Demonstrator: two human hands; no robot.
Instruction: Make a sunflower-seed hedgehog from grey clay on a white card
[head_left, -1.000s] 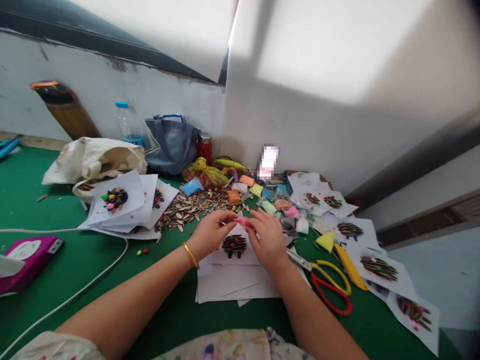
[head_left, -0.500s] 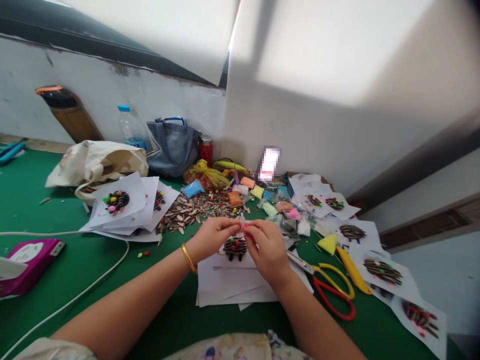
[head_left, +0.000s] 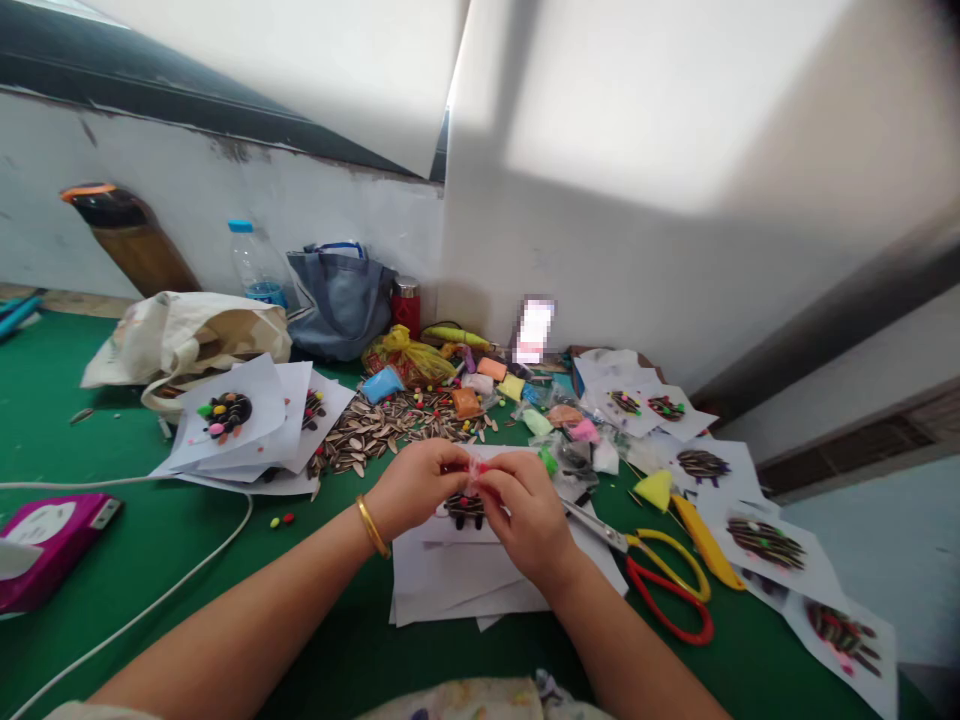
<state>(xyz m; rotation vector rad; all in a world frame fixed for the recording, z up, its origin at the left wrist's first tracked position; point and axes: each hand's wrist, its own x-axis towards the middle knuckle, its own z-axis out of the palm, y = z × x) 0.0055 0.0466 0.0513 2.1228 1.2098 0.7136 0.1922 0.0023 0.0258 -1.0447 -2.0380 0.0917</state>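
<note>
Between the fingertips of both hands is a small clear plastic packet (head_left: pixel 474 476) with something pinkish-red in it, likely soft clay. My left hand (head_left: pixel 424 490), with a gold bangle on the wrist, pinches its left side. On the other side my right hand (head_left: pixel 529 510) pinches it with thumb and forefinger. Just below the fingers lies a hedgehog-like figure of sunflower seeds (head_left: pixel 466 512) with coloured dots, partly hidden by the hands. It sits on a stack of white paper (head_left: pixel 442 585).
Scissors (head_left: pixel 660 580) and a yellow utility knife (head_left: pixel 709 540) lie to the right. Loose sunflower seeds (head_left: pixel 367 430) and clay packets (head_left: pixel 536 422) spread behind the hands. Finished seed pictures (head_left: pixel 765 540) line the right side; more paper (head_left: pixel 255 450) is stacked left. A white cable (head_left: pixel 172 575) crosses the left.
The fingers of both hands have shifted on the packet and now cover more of the seed figure. The view has tilted slightly. Nothing else on the table has moved.
</note>
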